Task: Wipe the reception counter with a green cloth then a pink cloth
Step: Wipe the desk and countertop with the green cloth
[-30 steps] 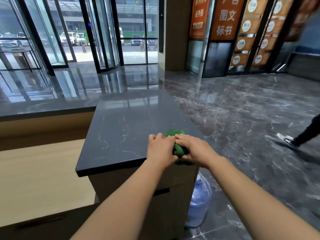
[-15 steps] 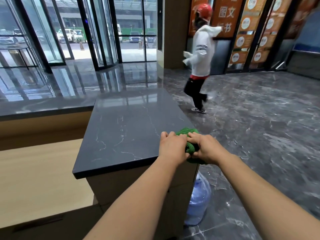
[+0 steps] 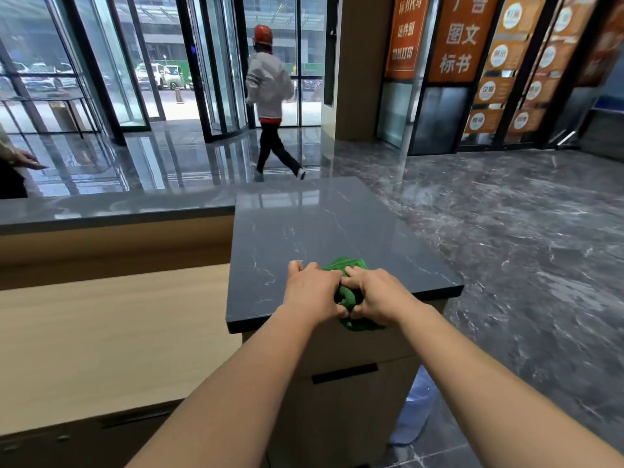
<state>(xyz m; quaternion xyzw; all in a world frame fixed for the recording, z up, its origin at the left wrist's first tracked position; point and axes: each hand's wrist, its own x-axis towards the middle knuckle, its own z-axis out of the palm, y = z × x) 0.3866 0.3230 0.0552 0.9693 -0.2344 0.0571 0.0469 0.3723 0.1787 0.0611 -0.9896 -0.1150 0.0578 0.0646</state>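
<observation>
The person's 2 hands meet at the near edge of the dark stone counter [image 3: 304, 224], a little toward its right corner. The green cloth [image 3: 349, 265] lies bunched there on the counter top. 1 fold shows beyond the knuckles and another hangs just over the counter's near edge.

The left hand [image 3: 312, 292] has its fingers curled down over the left part of the cloth and grips it, knuckles up. The right hand [image 3: 378, 295] touches the left and closes round the right part of the cloth in the same way, its thumb tucked toward the bundle. Both forearms reach in from below the counter's near edge.

To the left of the counter a lower wooden desk [image 3: 101, 332] runs along its side. On the floor at the counter's near right side stands a pale blue water bottle [image 3: 415, 410], partly hidden by the right arm. Beyond the counter's far edge a person in a red helmet [image 3: 268, 86] strides toward the glass doors [image 3: 219, 79]. Orange signs [image 3: 456, 38] hang on the wall far beyond the counter's right side.
</observation>
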